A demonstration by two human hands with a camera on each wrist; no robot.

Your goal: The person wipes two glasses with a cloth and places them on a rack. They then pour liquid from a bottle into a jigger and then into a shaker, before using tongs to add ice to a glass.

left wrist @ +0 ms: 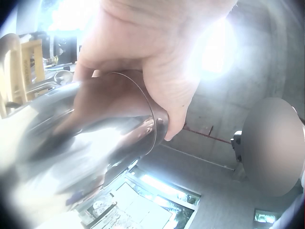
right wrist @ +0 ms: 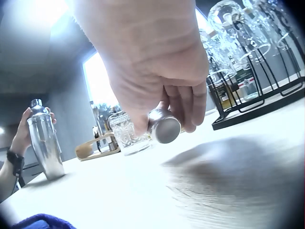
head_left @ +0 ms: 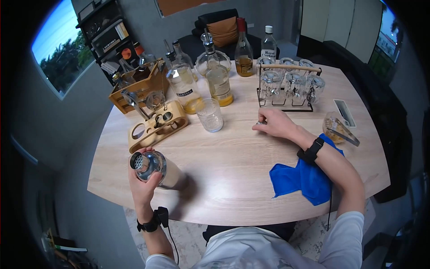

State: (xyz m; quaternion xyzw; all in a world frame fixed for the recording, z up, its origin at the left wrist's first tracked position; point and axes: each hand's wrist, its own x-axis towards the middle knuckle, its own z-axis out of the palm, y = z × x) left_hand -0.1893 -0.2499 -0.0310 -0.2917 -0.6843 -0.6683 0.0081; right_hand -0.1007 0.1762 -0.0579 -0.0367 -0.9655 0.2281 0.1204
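A silver cocktail shaker point(head_left: 168, 172) with its strainer top exposed stands at the table's left front. My left hand point(head_left: 144, 179) grips it around the shoulder; in the left wrist view the hand point(left wrist: 143, 52) wraps the shiny metal shaker point(left wrist: 95, 129). Over the middle right of the table, my right hand point(head_left: 278, 123) pinches a small metal cap point(right wrist: 165, 128), which shows best in the right wrist view between thumb and fingers. The cut-glass tumbler point(head_left: 210, 115) is left of that hand.
A wooden bar-tool stand point(head_left: 179, 121) is beyond the shaker. Several bottles point(head_left: 219, 85) line the back. A rack of glasses point(head_left: 291, 109) is beyond my right hand, a blue cloth point(head_left: 309, 184) lies under the forearm, and a jar with tongs point(head_left: 333, 127) is farther right.
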